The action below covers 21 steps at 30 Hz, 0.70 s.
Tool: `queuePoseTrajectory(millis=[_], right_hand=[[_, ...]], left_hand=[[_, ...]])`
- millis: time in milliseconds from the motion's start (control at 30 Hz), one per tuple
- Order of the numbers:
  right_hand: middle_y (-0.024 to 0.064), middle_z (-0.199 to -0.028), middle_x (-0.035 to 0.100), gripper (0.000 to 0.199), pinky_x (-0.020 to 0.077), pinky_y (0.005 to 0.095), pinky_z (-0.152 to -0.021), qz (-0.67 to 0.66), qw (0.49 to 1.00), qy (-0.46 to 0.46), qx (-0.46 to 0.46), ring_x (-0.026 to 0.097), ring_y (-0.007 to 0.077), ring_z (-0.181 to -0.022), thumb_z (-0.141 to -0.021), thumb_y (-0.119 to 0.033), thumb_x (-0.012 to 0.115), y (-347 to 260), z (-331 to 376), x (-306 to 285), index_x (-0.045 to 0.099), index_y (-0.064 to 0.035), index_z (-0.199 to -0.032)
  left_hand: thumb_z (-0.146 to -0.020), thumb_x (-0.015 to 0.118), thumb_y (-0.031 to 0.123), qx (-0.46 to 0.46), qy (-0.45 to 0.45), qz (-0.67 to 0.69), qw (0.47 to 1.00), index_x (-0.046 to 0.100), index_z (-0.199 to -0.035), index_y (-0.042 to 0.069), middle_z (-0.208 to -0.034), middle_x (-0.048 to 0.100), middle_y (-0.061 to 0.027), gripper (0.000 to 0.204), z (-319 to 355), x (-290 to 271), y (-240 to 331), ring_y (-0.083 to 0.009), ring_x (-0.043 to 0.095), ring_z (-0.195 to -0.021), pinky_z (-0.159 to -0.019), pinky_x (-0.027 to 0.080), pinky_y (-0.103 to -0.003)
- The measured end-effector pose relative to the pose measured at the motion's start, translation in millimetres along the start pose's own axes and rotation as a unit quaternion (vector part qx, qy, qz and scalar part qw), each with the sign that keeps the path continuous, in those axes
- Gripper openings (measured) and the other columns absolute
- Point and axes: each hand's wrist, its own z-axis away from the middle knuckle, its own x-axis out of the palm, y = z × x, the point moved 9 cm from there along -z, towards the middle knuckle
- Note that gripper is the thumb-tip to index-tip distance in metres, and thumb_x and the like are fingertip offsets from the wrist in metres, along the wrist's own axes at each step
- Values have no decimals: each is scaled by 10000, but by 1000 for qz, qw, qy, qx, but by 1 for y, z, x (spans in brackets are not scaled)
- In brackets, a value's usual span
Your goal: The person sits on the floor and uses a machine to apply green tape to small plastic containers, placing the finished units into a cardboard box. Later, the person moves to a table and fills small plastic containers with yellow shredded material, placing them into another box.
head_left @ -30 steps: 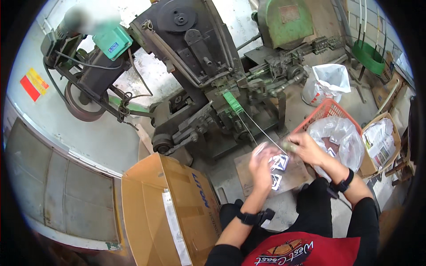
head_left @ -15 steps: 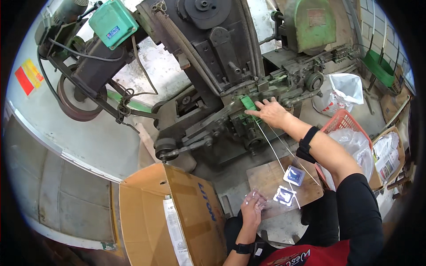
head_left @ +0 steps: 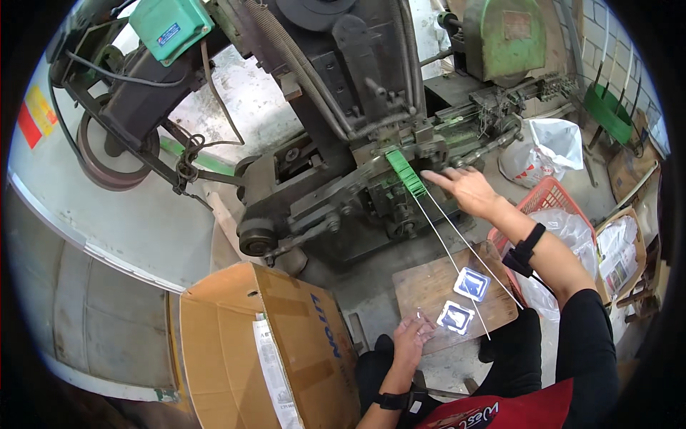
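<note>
Fingers stretched, my right hand (head_left: 473, 193) is just right of a row of green pieces (head_left: 406, 174) at the front of the machine (head_left: 357, 93). The index finger points toward the row; I see nothing held in this hand. From the row, two thin white rods (head_left: 451, 255) slope down toward me over a wooden board (head_left: 421, 282). My left hand (head_left: 409, 342) is closed on a clear plastic piece (head_left: 426, 328) beside the board's left edge. Two square blue-and-white packs, an upper pack (head_left: 471, 284) and a lower pack (head_left: 455, 318), lie near the rods.
A large cardboard box (head_left: 300, 343) stands open at the left. Right of the board are a red plastic basket (head_left: 549, 191) with clear bags, a white sack (head_left: 547, 150) and a carton (head_left: 622, 250) of papers. A belt wheel (head_left: 114, 157) sits at upper left.
My right hand has drawn back right and down from the green row, leaving more of it uncovered. The left hand stays by the board with the clear plastic. The view has shifted slightly.
</note>
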Motion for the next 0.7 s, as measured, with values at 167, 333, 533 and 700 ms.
queuePoseTrajectory(millis=[167,333,533,700], right_hand=[[86,-838,565,753,475,378,-629,21,999,-15,-41,600,266,-714,-723,-53,538,-20,-28,4,285,-216,-1413],[90,-839,577,683,477,377,-664,62,997,-17,-40,608,270,-774,-706,-68,566,3,3,38,384,-164,-1357],[91,-887,570,611,465,363,-731,-1,1000,9,12,605,266,-822,-693,-46,568,1,-6,4,460,-152,-1284],[126,-912,558,647,481,418,-655,-33,999,9,25,609,314,-763,-689,-11,556,-15,-50,-3,420,-154,-1306]], left_hand=[[-853,541,49,-19,5,-18,1000,536,-1014,-9,-892,625,-121,172,1,3,-7,-220,638,-781,-673,534,-345],[-859,547,71,-19,10,-23,1000,544,-1025,24,-900,623,-94,173,6,2,-3,-224,643,-805,-681,527,-330],[-858,546,79,-28,7,-25,999,550,-1047,41,-910,625,-81,193,4,-3,-9,-215,643,-822,-696,523,-325],[-869,529,87,-33,-4,-17,999,550,-1061,39,-904,624,-77,199,-1,-10,-21,-191,633,-787,-689,520,-323]])
